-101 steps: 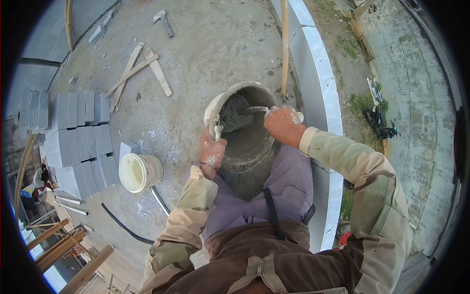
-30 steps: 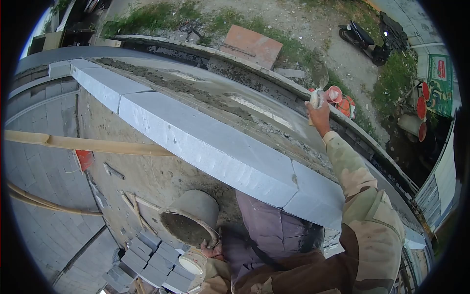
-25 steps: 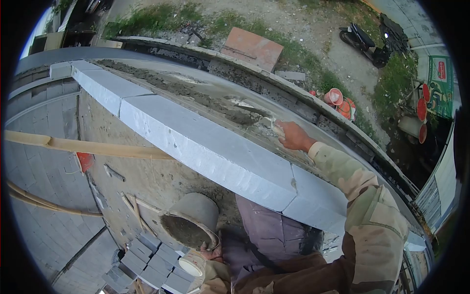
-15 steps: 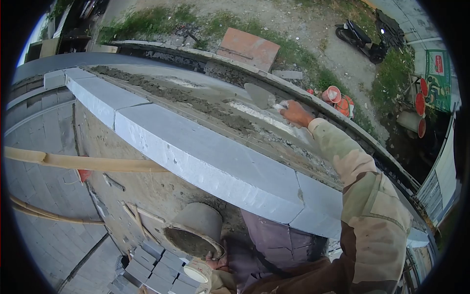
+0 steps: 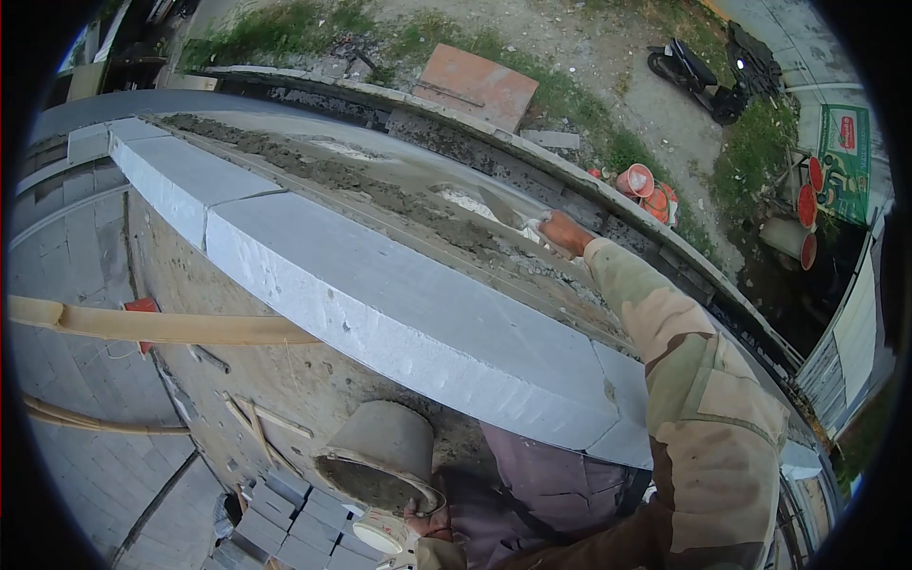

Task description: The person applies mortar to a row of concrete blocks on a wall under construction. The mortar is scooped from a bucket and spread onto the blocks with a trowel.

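My right hand point(image 5: 565, 234) is closed around the handle of a trowel point(image 5: 498, 206), whose blade is tilted over the far side of the wall. Beneath the blade runs a ledge with a rough strip of wet mortar point(image 5: 313, 169) and whitish patches. Between that ledge and my body lies a row of pale grey blocks point(image 5: 399, 313). Low in the view, my left hand point(image 5: 427, 522) grips the rim of a grey bucket point(image 5: 385, 437), tipped on its side with mortar inside. A white round object point(image 5: 378, 534) is close to my left wrist.
Beyond the wall, an orange board point(image 5: 477, 85), red buckets point(image 5: 655, 195) and a parked motorbike point(image 5: 696, 81) are on the ground. A wooden plank point(image 5: 171, 321) extends from the left toward the blocks. Stacked grey blocks point(image 5: 285, 518) sit at the lower left.
My right hand has moved slightly left and down with the trowel, and the blade has turned from showing its flat face to more edge-on. My left hand stays on the bucket. The view has shifted slightly.
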Demonstrator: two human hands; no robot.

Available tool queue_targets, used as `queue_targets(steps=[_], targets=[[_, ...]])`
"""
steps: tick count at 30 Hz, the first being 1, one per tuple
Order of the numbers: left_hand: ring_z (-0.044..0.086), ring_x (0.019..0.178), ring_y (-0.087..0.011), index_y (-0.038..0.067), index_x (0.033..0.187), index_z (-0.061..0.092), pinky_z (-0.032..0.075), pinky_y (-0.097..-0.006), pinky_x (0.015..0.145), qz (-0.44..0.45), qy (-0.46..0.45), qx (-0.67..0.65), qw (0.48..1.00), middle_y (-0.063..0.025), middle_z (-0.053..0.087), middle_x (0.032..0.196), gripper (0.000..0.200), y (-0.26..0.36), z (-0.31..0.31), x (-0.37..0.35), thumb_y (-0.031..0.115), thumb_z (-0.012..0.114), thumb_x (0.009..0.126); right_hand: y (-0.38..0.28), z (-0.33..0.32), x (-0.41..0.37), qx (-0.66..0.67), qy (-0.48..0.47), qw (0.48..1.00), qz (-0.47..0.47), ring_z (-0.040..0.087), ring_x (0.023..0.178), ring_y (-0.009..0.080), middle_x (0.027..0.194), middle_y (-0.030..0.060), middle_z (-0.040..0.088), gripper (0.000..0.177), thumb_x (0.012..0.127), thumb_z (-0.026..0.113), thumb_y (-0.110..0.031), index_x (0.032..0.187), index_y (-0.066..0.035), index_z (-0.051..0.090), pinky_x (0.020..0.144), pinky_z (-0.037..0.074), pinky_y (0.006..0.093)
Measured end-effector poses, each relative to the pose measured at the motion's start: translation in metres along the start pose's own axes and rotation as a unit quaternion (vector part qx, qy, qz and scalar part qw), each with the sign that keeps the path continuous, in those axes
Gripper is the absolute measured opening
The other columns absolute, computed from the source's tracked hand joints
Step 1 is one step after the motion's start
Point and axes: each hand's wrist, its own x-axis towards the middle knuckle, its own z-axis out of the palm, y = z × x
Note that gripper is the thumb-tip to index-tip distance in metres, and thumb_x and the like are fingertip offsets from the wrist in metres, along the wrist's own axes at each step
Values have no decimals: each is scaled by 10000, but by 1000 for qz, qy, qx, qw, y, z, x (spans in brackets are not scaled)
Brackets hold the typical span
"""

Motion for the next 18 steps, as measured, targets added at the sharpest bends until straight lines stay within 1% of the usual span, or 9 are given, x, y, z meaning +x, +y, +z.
queue_targets(steps=[2, 4, 8, 10, 11, 13, 14, 17, 18], targets=[[514, 1312, -439, 27, 1390, 558, 351, -698, 1127, -7, -4, -8, 1000, -215, 570, 1411, 616, 1, -4, 0, 143, 564, 785, 6, -5, 1, 19, 23, 1000, -2, 722, 881, 369, 978, 253, 709, 512, 887, 652, -331, 1106, 132, 628, 762, 581, 444], [555, 1273, -424, 24, 1348, 594, 375, -689, 1114, -15, -23, 13, 1000, -207, 612, 1362, 567, 3, -7, 3, 143, 567, 794, -33, -31, -30, 10, -36, 997, 61, 732, 808, 370, 984, 269, 705, 530, 899, 620, -314, 1119, 168, 598, 647, 593, 424], [587, 1236, -414, 25, 1320, 615, 397, -677, 1101, 9, 8, 24, 1000, -198, 642, 1321, 535, 7, -16, 11, 141, 570, 800, -18, -22, -4, -110, -31, 993, 42, 737, 809, 358, 1005, 276, 698, 547, 903, 599, -302, 1179, 169, 557, 613, 594, 440], [595, 1223, -414, 29, 1322, 615, 407, -666, 1097, 11, -1, 36, 999, -203, 644, 1315, 535, 10, -24, 18, 138, 570, 800, -29, -16, 3, -178, -115, 974, 77, 705, 819, 293, 1056, 251, 650, 603, 890, 631, -332, 1253, 128, 491, 635, 575, 427], [595, 1223, -414, 29, 1322, 615, 407, -666, 1097, 12, 0, 35, 999, -203, 644, 1315, 535, 12, -29, 21, 138, 570, 800, -32, -8, 3, -179, -117, 974, 77, 705, 819, 293, 1056, 251, 650, 603, 890, 631, -332, 1253, 128, 491, 635, 575, 427], [613, 1168, -377, 30, 1214, 664, 482, -595, 1024, 34, 12, 56, 998, -173, 672, 1253, 471, 11, -31, 23, 159, 619, 764, -43, 10, -5, -59, -62, 995, 45, 717, 814, 324, 1041, 276, 667, 557, 887, 631, -315, 1202, 137, 542, 631, 571, 432], [613, 1168, -377, 30, 1214, 664, 482, -595, 1024, 32, 11, 54, 998, -173, 672, 1253, 471, 8, -31, 23, 159, 619, 764, -50, 21, -5, -70, -15, 997, -6, 717, 798, 340, 984, 264, 681, 491, 910, 618, -293, 1143, 138, 586, 612, 565, 433], [618, 1155, -379, 25, 1200, 665, 486, -591, 1021, 28, -16, 75, 997, -173, 672, 1244, 462, -1, -15, 3, 160, 620, 760, -76, 23, -1, -101, -29, 994, -13, 741, 812, 337, 911, 298, 704, 511, 918, 631, -307, 1114, 163, 601, 579, 567, 445], [610, 1179, -394, 30, 1248, 645, 456, -619, 1050, 21, -8, 42, 999, -178, 661, 1273, 503, 1, -16, 3, 137, 610, 758, -82, 25, 0, -101, -29, 994, -15, 741, 812, 337, 911, 298, 704, 511, 918, 631, -307, 1114, 163, 601, 579, 567, 445]])
